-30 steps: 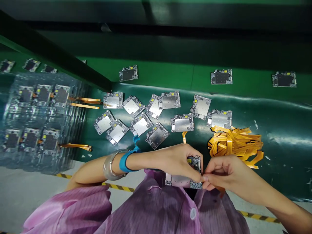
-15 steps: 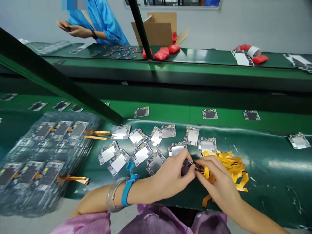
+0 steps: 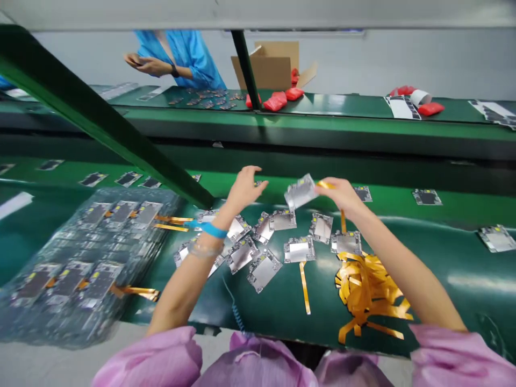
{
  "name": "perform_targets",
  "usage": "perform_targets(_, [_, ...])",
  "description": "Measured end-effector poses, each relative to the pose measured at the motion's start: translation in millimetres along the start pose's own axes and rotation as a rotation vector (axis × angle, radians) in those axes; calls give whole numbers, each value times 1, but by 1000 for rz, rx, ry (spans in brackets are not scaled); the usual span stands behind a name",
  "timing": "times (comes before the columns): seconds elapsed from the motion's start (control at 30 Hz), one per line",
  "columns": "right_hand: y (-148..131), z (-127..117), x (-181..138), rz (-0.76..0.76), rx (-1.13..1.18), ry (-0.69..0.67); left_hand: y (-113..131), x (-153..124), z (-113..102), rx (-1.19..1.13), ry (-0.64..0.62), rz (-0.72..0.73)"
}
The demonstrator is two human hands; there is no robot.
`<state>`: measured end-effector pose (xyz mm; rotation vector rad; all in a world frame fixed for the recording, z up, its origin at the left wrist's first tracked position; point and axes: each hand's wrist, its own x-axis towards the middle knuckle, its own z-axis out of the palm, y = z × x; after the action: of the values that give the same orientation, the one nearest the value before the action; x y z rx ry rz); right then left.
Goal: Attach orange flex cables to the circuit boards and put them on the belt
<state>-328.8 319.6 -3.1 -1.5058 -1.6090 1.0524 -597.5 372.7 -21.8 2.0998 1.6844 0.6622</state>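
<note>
My right hand (image 3: 341,194) is closed on the edge of a circuit board (image 3: 301,192) with a silvery face, lifted at the near edge of the green belt. Orange ribbon shows at those fingers, and a strip of it hangs below the hand. My left hand (image 3: 245,189) reaches over the belt with its fingers apart, close to a partly hidden board (image 3: 258,184). Several similar boards (image 3: 264,270) lie on the bench below. One board (image 3: 299,250) has an orange flex cable (image 3: 305,290) extending from its lower edge. A heap of flex cables (image 3: 363,293) lies beneath my right forearm.
Stacked clear plastic trays (image 3: 92,231) with boards stand at left. A slanted green post (image 3: 121,134) rises beside them. More boards (image 3: 427,196) lie along the belt (image 3: 387,201). Across it, a person in blue (image 3: 193,59) works near a cardboard box (image 3: 268,72) and red packets (image 3: 276,101).
My hands have parted and moved forward from the bench to the belt. My left hand has let go; my right hand carries a board. A board with a cable now lies on the bench.
</note>
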Motion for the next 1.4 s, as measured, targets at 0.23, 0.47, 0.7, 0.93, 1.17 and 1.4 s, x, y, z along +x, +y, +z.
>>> perform_targets(0.23, [53, -49, -11, 74, -254, 218, -68, 36, 33, 114, -165, -154])
perform_targets(0.47, [104, -20, -140, -2, -367, -28, -40, 36, 21, 134, -39, -131])
perform_targets(0.7, [91, -16, -155, -21, -232, -74, 62, -81, 19, -557, -252, -98])
perform_targets(0.93, [29, 4, -191, 187, 99, -25, 109, -178, 40, -645, -632, -146])
perform_targets(1.17, [28, 25, -197, 300, 81, -83, 111, -195, 37, -527, -608, -164])
perform_targets(1.4, [28, 30, -203, 283, 26, 73, 113, -197, 36, -517, -610, -162])
